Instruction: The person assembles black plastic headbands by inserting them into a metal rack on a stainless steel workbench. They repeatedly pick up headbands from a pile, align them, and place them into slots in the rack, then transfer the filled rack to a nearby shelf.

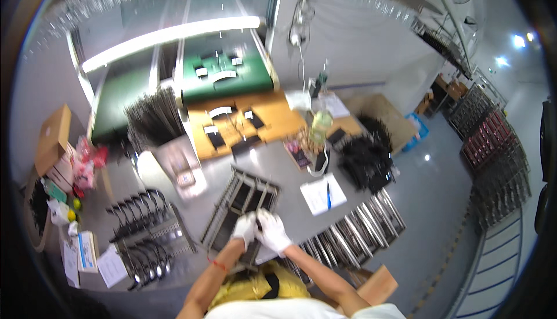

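The dark metal rack with slotted long sides (223,207) lay slantwise on the grey metal table (284,171), directly before the person and partly under both hands. Its interior appeared mostly bare, so I judged the work on it to be at an early stage, with much of its length left open. To the left, a second metal rack carrying two rows of black curved parts (152,229) seemed considerably further along. The white-gloved left hand (245,228) and the white-gloved right hand (271,231) met above the first rack, their fingers bent inward; the picture was rather small there, and I could not tell whether they gripped a little dark piece or how far they were open. Both forearms reached forward from the lower edge and drew together, the left one with a thin red cord (217,265) near the wrist. Farther out, a white notepad (316,200) with a blue pen (329,196) lay to the right, and black-and-white pieces rested upon the orange-brown wooden board (275,116).
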Motion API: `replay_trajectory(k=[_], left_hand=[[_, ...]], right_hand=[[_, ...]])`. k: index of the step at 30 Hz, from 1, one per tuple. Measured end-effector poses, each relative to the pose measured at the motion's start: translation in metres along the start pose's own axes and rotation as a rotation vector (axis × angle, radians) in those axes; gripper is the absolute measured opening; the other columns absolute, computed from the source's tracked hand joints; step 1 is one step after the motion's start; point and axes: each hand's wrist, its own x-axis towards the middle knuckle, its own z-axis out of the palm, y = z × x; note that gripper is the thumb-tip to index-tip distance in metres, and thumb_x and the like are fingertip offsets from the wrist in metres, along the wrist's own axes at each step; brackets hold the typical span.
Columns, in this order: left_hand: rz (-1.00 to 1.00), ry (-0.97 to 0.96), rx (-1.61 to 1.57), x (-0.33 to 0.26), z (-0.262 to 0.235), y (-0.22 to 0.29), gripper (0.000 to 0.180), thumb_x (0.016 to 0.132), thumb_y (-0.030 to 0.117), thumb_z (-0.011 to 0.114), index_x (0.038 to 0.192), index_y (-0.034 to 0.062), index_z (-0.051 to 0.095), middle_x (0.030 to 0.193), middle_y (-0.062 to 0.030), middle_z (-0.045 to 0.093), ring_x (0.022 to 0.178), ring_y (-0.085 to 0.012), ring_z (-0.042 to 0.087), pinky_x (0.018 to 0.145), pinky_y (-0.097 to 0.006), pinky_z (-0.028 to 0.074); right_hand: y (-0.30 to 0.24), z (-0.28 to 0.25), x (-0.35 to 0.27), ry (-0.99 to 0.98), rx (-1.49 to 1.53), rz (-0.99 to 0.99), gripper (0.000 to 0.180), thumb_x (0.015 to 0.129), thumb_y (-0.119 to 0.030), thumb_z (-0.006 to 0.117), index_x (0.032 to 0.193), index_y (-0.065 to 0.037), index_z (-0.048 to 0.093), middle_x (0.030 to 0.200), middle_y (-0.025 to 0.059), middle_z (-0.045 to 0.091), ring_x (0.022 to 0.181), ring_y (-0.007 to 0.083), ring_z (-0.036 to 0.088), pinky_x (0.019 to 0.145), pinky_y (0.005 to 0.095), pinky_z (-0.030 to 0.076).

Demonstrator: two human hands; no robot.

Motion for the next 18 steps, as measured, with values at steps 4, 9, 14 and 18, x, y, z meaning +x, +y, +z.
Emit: replay_trajectory(k=[4,9,14,18], left_hand=[[-0.663,-0.194,-0.391,0.004,-0.069,0.064,0.039,0.1,0.042,0.05,0.082,0.0104,0.064,0.055,0.0019,0.048,0.042,-0.0113,0.039,0.04,-0.028,0.029],[-0.688,-0.315,-0.155,0.017,-0.165,0.19,0.05,0.097,0.05,0.054,0.095,0.0034,0.072,0.069,-0.0007,0.063,0.055,-0.0108,0.05,0.055,-0.027,0.044],[-0.22,-0.529,0.168,0.014,-0.193,0.269,0.068,0.086,0.061,0.061,0.099,-0.0055,0.07,0.073,-0.014,0.068,0.065,-0.0216,0.061,0.069,-0.032,0.051],[-0.02,-0.653,0.249,0.005,-0.215,0.307,0.069,0.083,0.058,0.06,0.091,-0.0094,0.067,0.07,-0.021,0.064,0.066,-0.0272,0.062,0.068,-0.038,0.05]], right_hand=[[-0.004,-0.073,-0.001,-0.068,-0.137,-0.19,0.069,0.079,-0.04,0.07,0.139,-0.015,0.049,0.139,0.0206,0.048,0.132,0.039,0.043,0.108,0.0521,0.035],[-0.009,-0.218,0.037,0.546,0.335,-0.159,0.05,0.087,-0.03,0.061,0.133,-0.012,0.057,0.136,0.0186,0.051,0.127,0.035,0.048,0.106,0.0431,0.04],[-0.048,-0.302,0.077,0.377,0.594,-0.605,0.053,0.096,-0.043,0.044,0.115,0.002,0.066,0.106,0.017,0.068,0.099,0.0313,0.063,0.088,0.0414,0.048],[-0.064,-0.317,0.115,0.359,0.596,-1.195,0.05,0.094,-0.047,0.048,0.083,-0.003,0.068,0.075,0.0106,0.067,0.07,0.0273,0.064,0.068,0.0378,0.048]])
